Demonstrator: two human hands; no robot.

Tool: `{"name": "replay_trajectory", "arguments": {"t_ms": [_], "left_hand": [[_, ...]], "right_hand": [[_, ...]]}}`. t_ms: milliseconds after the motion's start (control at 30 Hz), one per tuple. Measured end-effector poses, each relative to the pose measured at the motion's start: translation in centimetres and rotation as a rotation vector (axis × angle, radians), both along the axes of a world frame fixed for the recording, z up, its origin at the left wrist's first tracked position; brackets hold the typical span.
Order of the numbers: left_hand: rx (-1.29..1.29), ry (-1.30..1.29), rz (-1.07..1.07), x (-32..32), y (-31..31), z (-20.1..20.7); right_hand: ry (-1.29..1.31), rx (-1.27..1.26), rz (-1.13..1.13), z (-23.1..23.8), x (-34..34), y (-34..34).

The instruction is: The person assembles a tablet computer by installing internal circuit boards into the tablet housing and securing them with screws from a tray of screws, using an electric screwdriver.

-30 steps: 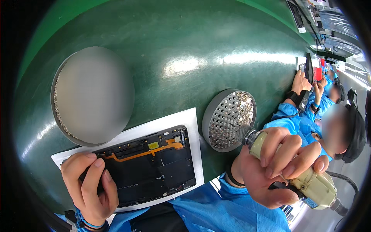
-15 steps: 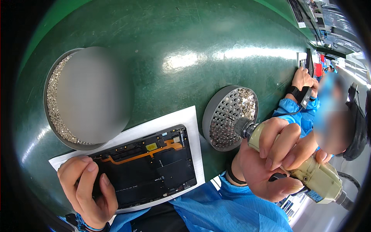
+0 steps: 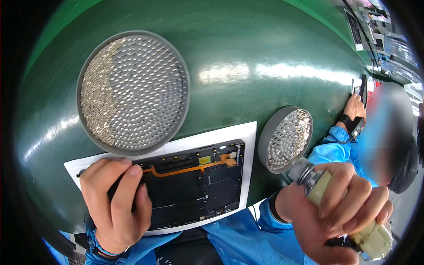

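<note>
An opened black tablet-like device point(image 3: 181, 190) with an orange ribbon cable lies on a white sheet point(image 3: 250, 145). My left hand point(image 3: 117, 203) is at its left end, fingers curled and their tips by its upper left corner. What is between those fingertips, if anything, is hidden. My right hand point(image 3: 335, 212) is closed around a pale yellow-green power screwdriver point(image 3: 321, 185), its dark metal nose toward the upper left. That nose is just below the smaller round grey tray point(image 3: 264, 145), which holds small silvery screws. The driver is smeared by motion and its bit is not clear.
A larger round grey tray point(image 3: 184, 110) with many dimples stands beyond the device, silvery screws point(image 3: 96, 92) heaped along its left side. Both trays and the sheet are on a green tabletop point(image 3: 229, 39). At the right, a co-worker in blue point(image 3: 335, 152) reaches over the same table.
The view has shifted, so the trays and device appear farther right. My right hand has drawn the screwdriver from over the smaller tray toward me. My left hand stays at the device's corner.
</note>
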State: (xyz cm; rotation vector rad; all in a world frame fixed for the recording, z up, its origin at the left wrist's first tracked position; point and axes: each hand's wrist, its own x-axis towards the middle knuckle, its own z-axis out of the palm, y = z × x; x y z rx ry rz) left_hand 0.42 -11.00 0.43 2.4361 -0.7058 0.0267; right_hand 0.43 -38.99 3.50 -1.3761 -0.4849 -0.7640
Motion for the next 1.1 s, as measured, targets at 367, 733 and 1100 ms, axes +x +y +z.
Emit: {"name": "replay_trajectory", "arguments": {"t_ms": [367, 733, 1100], "left_hand": [[-0.028, -0.042, 0.043, -0.8, 0.4, -0.6], [0.006, 0.013, 0.028, -0.5, 0.2, -0.1], [0.019, -0.07, -0.058, -0.6, -1.7, -1.1]], "right_hand": [[0.11, 0.218, 0.016, -1.8, 1.4, 5.4], [0.152, 0.069, 0.104, -1.7, 1.4, 4.5], [0.089, 0.018, 0.323, -2.4, 2.0, 1.9]]}}
